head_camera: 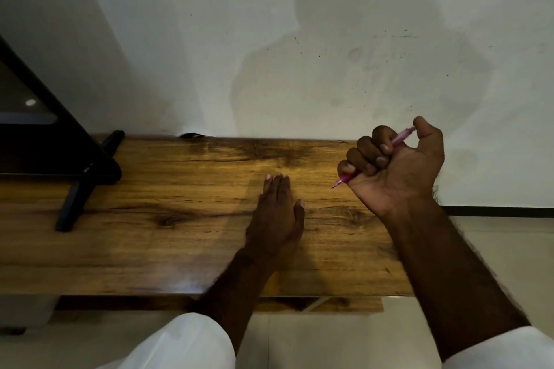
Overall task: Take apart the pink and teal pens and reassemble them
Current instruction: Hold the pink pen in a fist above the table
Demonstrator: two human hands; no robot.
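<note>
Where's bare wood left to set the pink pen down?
Bare table lies between the black stand and the left hand, and along the near edge. A smaller patch lies between it and the right hand gripping the pink pen. The stand crowds the far-left corner.

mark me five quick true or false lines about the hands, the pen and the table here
1. The right hand grips the pink pen in a fist. True.
2. The pen's writing tip points up at the wall. False: it points down and to the left, toward the wooden table.
3. The left hand lies palm down on the table, its fingers straight. True.
4. A teal pen lies beside the left hand. False: no teal pen is in view.
5. The black stand sits at the table's right end. False: it is at the left end.
</note>
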